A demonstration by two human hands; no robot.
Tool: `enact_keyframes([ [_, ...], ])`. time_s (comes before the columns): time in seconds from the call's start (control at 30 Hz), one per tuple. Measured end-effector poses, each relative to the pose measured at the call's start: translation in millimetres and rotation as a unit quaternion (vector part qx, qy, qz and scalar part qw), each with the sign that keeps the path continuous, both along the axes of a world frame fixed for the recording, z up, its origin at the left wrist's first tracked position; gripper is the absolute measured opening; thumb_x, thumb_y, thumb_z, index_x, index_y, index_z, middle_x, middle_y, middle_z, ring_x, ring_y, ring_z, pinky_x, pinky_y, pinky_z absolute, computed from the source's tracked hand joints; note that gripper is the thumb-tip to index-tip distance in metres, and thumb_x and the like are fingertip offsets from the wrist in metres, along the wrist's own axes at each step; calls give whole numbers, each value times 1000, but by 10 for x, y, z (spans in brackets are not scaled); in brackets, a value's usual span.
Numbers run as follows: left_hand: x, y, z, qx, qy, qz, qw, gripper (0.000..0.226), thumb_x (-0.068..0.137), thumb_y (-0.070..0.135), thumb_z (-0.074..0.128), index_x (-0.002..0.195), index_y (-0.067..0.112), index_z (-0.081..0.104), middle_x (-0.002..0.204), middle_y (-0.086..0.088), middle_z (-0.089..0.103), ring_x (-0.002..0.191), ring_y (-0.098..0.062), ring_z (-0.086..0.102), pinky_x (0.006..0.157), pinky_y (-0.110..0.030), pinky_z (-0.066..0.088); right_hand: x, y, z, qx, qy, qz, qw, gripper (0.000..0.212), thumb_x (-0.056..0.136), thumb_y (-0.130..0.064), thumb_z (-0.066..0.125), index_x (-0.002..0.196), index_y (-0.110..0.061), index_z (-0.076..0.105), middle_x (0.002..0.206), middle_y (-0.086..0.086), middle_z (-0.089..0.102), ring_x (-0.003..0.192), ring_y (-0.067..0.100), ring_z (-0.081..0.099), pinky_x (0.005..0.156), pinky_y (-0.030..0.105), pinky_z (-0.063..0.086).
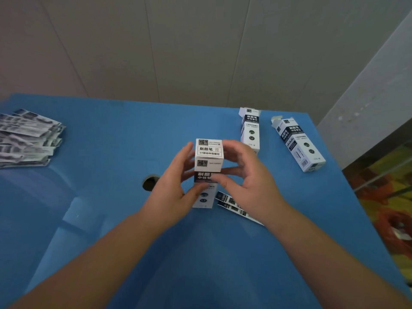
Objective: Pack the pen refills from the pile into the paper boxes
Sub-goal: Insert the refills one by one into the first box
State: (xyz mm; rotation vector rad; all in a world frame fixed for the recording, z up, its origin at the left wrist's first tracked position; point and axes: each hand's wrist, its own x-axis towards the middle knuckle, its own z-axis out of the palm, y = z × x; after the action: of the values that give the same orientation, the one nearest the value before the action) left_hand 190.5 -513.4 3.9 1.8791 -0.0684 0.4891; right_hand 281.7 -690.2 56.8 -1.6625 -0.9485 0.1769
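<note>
A white and black paper box point(208, 157) stands upright in the middle of the blue table point(111, 219), its top flap shut. My left hand point(174, 188) grips its left side and my right hand point(247, 179) grips its right side near the top. A pile of packaged pen refills point(26, 139) lies at the far left of the table. Two refill packets point(234, 206) lie flat under my right hand. Two more boxes lie on the table at the back right, one point(250, 132) just behind my right hand and one point(297, 144) farther right, both with open top flaps.
A round hole point(150, 182) in the table sits just left of my left hand. The table's right edge runs diagonally near the far box, with a patterned floor point(388, 192) beyond it. A pale panelled wall point(178, 52) stands behind the table.
</note>
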Motion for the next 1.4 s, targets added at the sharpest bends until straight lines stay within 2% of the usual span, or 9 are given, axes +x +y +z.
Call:
enact_keyframes([
  [0.27,147,121,-281,67,160,11,985,58,96,13,72,125,59,50,126,34,63,113,12,63,91,-10,53,224,163,-369,-142,73,6,987,56,87,-12,73,112,-57,51,117,-33,64,116,-12,57,85,15,55],
  [0.33,357,207,-252,95,170,31,980,51,96,15,72,129,48,52,125,28,65,112,12,62,88,-7,52,390,256,-356,-158,66,-7,985,53,87,-16,73,112,-57,51,110,-41,61,111,-20,54,82,8,52],
  [0.43,717,349,-208,100,181,36,978,49,95,10,72,137,29,54,128,17,66,114,5,62,89,-5,49,699,418,-344,-187,46,-38,981,50,88,-21,73,124,-46,48,102,-40,56,100,-25,52,89,19,54],
  [0.6,1257,568,-143,121,189,46,973,49,95,8,71,138,26,54,119,25,62,115,1,58,82,0,44,1195,679,-302,-198,29,-45,979,44,90,-17,71,127,-31,52,111,-22,59,108,-1,58,100,31,48],
  [0.73,1560,723,-126,139,186,62,971,50,94,9,72,139,22,54,129,13,66,121,-5,59,99,-25,49,1501,887,-277,-207,23,-44,977,43,90,-12,71,128,-21,53,119,-10,64,114,8,61,104,37,47],
  [1.03,1808,954,-137,168,205,67,962,51,94,12,72,140,25,53,130,14,64,126,-10,60,105,-36,51,1766,1121,-334,-199,32,-50,978,42,89,-11,71,127,-19,54,119,-8,63,112,11,61,104,40,48],
  [1.17,1783,928,-141,147,223,81,960,52,94,14,74,140,27,53,124,23,64,120,0,58,107,-35,51,1768,1095,-330,-202,39,-55,977,50,89,-14,73,133,-18,52,126,-8,61,118,10,58,107,41,47],
  [1.33,1569,796,-160,26,266,180,947,101,87,24,84,164,14,20,163,-3,41,145,-20,45,110,-29,40,1822,802,-224,-241,11,-88,967,77,88,-27,73,152,-16,34,155,2,43,142,19,41,113,43,41],
  [1.4,1404,692,-179,25,242,242,939,96,87,31,84,162,14,27,158,-4,45,137,-22,52,107,-31,43,1845,596,-159,-243,-8,-111,964,71,89,-27,69,151,-17,36,153,1,45,141,18,42,113,44,41],
])
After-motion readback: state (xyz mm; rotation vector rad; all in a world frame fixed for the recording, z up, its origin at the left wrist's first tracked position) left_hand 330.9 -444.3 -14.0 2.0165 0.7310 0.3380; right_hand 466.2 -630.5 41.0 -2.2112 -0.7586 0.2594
